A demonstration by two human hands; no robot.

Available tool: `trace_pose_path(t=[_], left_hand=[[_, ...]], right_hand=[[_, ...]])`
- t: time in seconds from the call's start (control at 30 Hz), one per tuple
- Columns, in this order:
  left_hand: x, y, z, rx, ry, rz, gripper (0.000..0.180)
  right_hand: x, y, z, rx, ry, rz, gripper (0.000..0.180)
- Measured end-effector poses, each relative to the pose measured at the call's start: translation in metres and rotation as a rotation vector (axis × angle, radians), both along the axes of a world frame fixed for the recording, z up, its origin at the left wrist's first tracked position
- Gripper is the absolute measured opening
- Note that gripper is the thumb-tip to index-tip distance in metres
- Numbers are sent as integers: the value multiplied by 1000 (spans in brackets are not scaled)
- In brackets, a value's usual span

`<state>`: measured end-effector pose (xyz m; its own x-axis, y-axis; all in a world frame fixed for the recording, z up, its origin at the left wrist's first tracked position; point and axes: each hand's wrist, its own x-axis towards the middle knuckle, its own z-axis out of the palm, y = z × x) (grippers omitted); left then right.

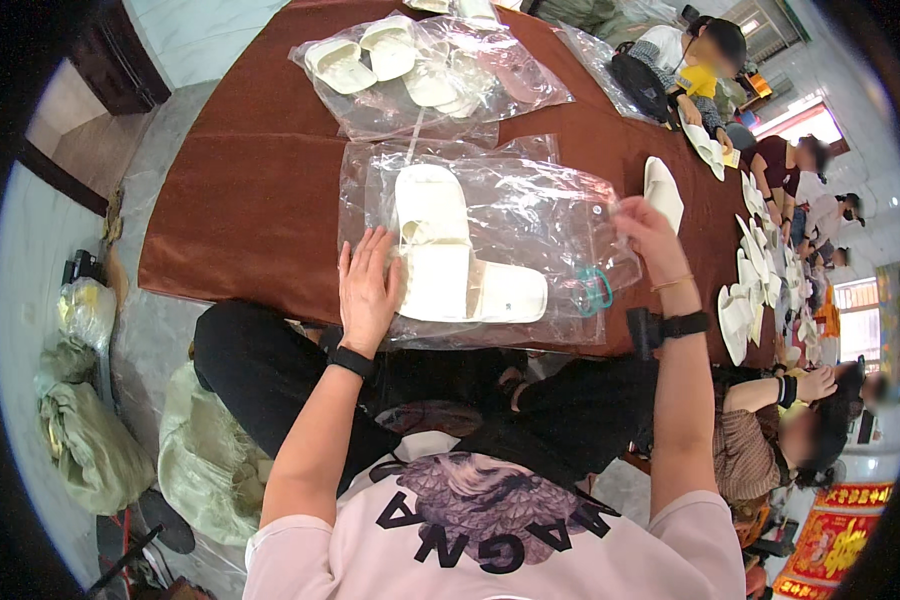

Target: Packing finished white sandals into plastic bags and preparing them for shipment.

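Both hands (368, 287) (648, 232) on bagged white slippers (462, 265).

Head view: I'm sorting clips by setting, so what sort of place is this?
Probably a small packing workshop. On a long brown table, the left hand presses a clear bag holding white slippers. More bagged slippers lie beyond, and other people handle slippers along the right.

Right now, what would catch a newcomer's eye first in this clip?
A clear plastic bag with two white slippers inside lies mid-table on the brown tablecloth. The left hand presses flat on it; the right hand pinches its right edge. Another bag of slippers lies beyond.
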<state>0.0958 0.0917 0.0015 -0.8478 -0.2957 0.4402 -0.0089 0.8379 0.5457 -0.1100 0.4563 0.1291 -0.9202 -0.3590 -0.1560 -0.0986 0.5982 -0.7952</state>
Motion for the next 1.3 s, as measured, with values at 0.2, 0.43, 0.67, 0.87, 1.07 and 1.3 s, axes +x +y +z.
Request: trace_pose_path(t=[0.2,0.43,0.67,0.87,1.07,1.3], left_hand=[[-2,4,-2,7,33,-4,34],[-3,4,5,-14,13,-12,34],[-3,3,0,-19,25,6,30],[-4,3,-3,-91,-18,36,30],[-3,4,0,-128,-41,63,29],[-7,8,-6,-130,-34,85,32]], right_hand=[[28,5,-21,-265,-17,201,27],[55,-51,-41,-64,-298,330,38],[52,-67,-32,-364,-475,159,27],[27,29,-7,-717,-299,-335,26],[37,121,55,-690,-70,-539,27],[49,184,127,-852,184,-640,29]])
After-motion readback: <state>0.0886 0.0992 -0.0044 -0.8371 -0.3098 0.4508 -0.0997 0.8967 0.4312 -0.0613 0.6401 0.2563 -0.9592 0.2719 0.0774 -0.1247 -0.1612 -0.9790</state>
